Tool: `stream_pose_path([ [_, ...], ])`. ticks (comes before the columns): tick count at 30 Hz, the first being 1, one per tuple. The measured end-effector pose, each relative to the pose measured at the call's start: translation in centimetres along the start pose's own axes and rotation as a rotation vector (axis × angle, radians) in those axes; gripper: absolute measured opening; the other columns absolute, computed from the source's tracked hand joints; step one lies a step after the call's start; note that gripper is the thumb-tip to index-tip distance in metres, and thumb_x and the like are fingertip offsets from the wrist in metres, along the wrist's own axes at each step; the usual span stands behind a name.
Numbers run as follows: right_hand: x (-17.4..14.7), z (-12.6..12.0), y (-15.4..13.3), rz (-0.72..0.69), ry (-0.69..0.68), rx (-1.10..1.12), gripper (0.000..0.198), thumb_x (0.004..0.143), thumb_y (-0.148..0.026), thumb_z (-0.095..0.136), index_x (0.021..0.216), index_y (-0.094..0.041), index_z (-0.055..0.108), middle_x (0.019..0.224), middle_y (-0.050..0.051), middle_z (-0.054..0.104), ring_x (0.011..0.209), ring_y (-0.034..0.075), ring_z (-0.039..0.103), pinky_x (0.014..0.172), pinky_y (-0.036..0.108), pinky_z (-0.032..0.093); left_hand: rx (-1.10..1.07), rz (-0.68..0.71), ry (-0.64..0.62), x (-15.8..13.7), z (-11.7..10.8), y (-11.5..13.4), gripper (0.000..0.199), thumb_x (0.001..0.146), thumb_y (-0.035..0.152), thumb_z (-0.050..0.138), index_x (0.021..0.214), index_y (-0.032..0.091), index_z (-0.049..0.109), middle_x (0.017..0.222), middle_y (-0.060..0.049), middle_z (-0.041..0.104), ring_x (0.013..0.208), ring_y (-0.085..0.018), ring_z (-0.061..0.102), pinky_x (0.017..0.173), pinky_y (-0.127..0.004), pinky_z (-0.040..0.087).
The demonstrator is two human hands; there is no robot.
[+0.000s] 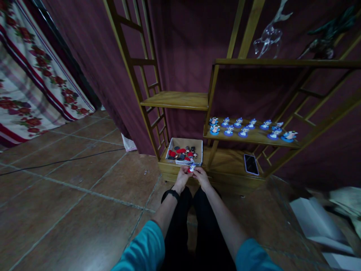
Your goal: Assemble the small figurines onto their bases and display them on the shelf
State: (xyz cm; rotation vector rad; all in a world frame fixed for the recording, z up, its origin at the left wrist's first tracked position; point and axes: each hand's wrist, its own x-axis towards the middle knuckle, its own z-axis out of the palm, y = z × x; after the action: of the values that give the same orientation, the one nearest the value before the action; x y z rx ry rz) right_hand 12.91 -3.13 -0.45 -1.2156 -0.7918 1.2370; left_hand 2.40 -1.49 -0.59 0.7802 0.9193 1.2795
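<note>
Between my two hands, just in front of the box, is a small figurine [192, 166] with a white and purple body and a red base. My left hand [182, 177] has its fingers closed on the figurine's left side. On the other side my right hand [201, 177] pinches it too. Directly beyond them a white cardboard box [200, 145] on the low shelf holds several red, black and dark small figures and round pieces. Further right, several blue, white and purple figurines [244, 131] stand in two rows on a wooden shelf.
A phone [251, 164] lies on the bottom shelf. A bare wooden shelf [175, 99] sits above the box. Up on the right shelf stand a clear deer ornament [267, 37] and a dark sculpture [324, 39]. White cartons [318, 222] are on the floor; a black cable [64, 161] crosses the tiles.
</note>
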Motion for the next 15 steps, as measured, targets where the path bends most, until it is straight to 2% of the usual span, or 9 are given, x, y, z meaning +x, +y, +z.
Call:
stream_pose_path([
  [6, 0.2, -0.2, 0.2, -0.021, 0.003, 0.011, 0.023, 0.059, -0.039, 0.066, 0.071, -0.021, 0.059, 0.074, -0.003, 0.059, 0.07, 0.013, 0.058, 0.066, 0.028, 0.05, -0.002, -0.067, -0.041, -0.2, 0.1, 0.5, 0.035, 0.048, 0.009, 0.07, 0.079, 0.017, 0.053, 0.068, 0.003, 0.06, 0.063, -0.012, 0.057, 0.066, -0.026, 0.044],
  [15, 0.3, -0.4, 0.5, -0.039, 0.01, -0.003, 0.022, 0.061, -0.04, 0.065, 0.071, -0.022, 0.06, 0.075, -0.002, 0.062, 0.068, 0.014, 0.058, 0.063, 0.028, 0.049, -0.042, -0.127, -0.034, -0.3, 0.3, 1.0, 0.027, 0.053, 0.008, 0.068, 0.079, 0.014, 0.061, 0.073, -0.005, 0.065, 0.065, -0.013, 0.06, 0.066, -0.026, 0.045],
])
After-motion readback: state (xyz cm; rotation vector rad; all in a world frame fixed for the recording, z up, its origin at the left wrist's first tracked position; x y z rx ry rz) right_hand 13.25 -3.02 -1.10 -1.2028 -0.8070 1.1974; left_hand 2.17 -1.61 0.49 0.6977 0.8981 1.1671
